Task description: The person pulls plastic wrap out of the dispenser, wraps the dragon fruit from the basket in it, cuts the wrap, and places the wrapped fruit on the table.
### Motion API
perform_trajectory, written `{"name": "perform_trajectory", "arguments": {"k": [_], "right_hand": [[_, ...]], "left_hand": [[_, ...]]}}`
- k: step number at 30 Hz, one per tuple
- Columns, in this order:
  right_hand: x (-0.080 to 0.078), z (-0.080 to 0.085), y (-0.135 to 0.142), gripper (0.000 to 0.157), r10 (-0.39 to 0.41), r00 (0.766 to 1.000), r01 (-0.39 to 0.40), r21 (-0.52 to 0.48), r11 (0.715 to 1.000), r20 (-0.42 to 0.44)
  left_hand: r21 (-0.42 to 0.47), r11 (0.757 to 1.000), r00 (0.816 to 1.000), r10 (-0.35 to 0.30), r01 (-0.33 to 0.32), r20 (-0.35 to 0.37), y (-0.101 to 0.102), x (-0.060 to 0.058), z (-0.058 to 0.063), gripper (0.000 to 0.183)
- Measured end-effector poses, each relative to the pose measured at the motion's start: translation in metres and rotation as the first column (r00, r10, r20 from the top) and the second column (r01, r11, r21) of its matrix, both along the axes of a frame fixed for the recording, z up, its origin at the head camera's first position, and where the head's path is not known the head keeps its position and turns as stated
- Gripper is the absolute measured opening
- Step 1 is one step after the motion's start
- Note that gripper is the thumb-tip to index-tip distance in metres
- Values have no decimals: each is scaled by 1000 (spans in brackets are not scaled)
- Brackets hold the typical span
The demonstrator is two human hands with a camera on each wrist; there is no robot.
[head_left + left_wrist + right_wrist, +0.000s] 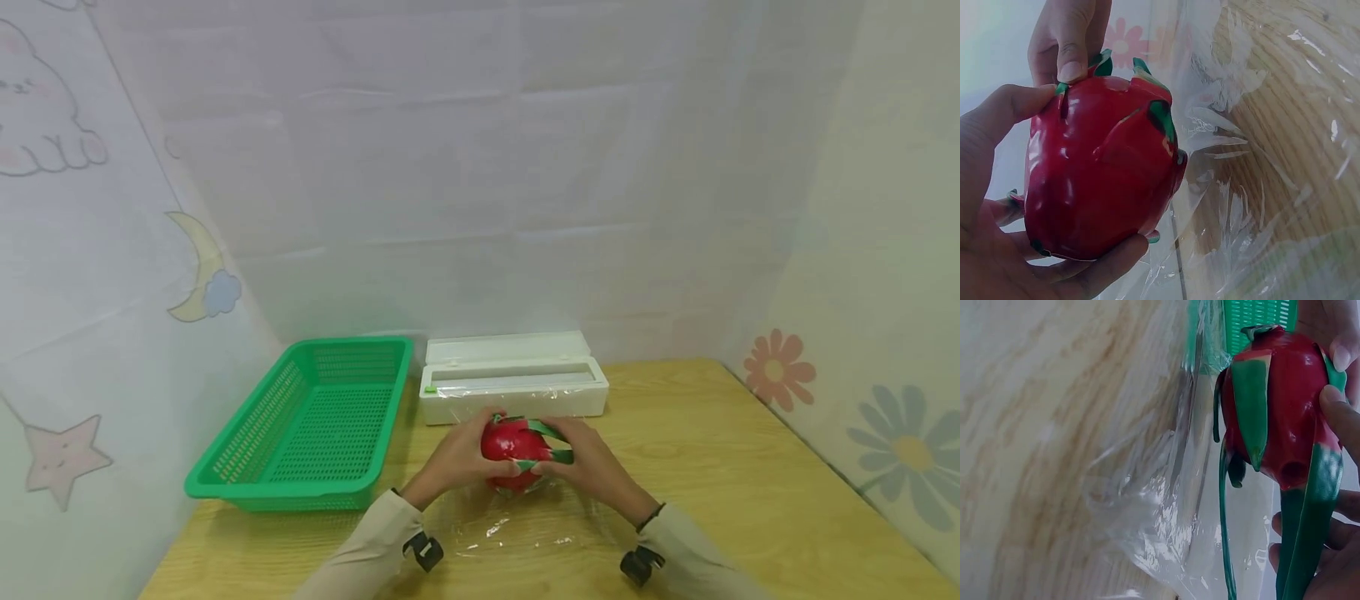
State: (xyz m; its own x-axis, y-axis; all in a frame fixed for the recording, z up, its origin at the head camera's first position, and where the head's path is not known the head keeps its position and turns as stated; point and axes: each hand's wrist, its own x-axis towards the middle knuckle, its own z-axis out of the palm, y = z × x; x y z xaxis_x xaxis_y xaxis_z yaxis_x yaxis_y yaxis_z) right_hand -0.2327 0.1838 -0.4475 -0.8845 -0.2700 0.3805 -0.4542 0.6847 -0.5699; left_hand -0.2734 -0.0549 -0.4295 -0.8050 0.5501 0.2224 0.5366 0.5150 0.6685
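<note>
A glossy red dragon fruit [504,443] with green leaf tips is held between both hands, over a sheet of clear plastic wrap [510,529]. My left hand [459,457] grips its left side. In the left wrist view, fingers curl beneath the dragon fruit [1097,175] while the thumb rests near its top. My right hand [592,458] holds the leafy end. The right wrist view shows the thumb on the red skin and fingers behind the long green leaves of the dragon fruit [1294,400]. Crinkled wrap [1147,494] lies below it.
Behind the hands stands a white wrap dispenser box [517,407] with its lid raised; film stretches from its front. A green plastic basket [363,492] sits on the left of the wooden table [697,467]. Cloth-covered walls [465,167] border the table.
</note>
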Motion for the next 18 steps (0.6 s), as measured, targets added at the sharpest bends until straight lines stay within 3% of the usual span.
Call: {"name": "perform_trajectory", "arguments": {"k": [18], "right_hand": [[-5,-14,5,68,15,999,-13,-51,999,37]], "left_hand": [[-13,1000,1000,9,-9,24,4,-3,-12,75]]}}
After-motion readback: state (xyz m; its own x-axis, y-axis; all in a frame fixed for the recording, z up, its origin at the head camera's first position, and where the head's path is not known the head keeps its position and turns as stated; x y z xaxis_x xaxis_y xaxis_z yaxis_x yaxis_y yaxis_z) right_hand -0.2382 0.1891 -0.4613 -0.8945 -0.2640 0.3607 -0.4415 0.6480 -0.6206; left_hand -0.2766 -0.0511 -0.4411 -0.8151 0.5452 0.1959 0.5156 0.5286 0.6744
